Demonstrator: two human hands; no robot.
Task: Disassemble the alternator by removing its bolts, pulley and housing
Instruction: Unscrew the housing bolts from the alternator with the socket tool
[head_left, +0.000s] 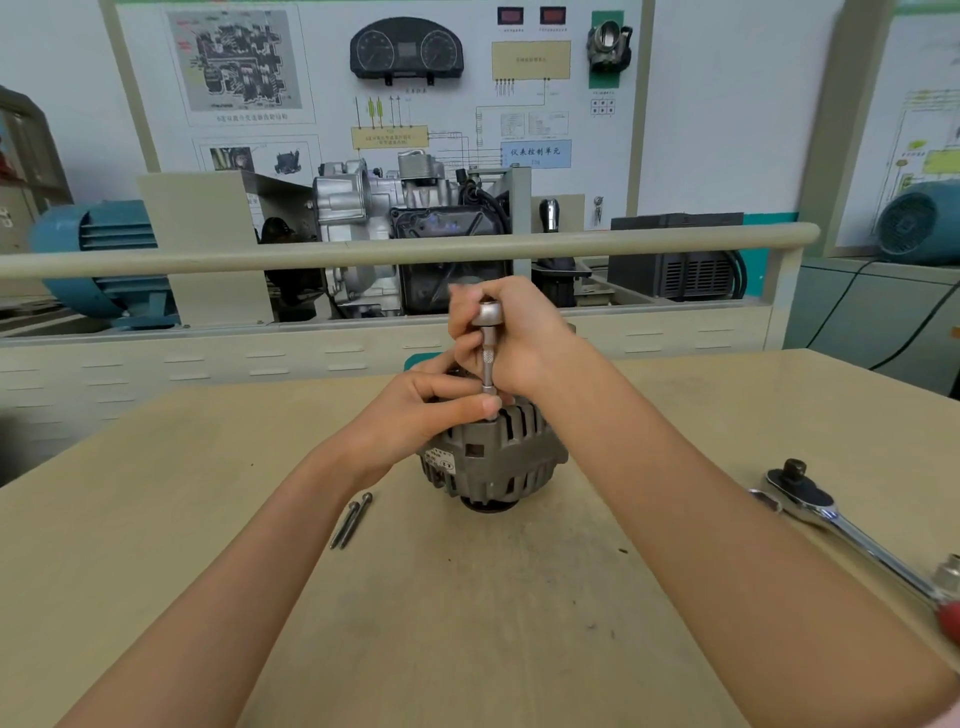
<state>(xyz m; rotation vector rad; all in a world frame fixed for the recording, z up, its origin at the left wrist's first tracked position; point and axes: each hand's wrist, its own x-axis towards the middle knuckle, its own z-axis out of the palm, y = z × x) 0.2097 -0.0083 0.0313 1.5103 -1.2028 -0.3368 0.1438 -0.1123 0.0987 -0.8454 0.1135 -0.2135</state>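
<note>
Two hands on one socket driver, working a housing bolt.
The right hand (519, 338) grips the socket driver (488, 348) upright; the left hand (441, 410) pinches its tip against the alternator (493, 457), which stands mid-worktop (467, 623). Keep the shaft square to the bolt head. Two removed bolts (352, 521) lie just beside.

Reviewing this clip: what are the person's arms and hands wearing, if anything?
Both forearms are bare up to the frame edge, with no sleeves in view. The left hand and right hand wear no gloves, and no rings, watch or bracelets show on either.
</note>
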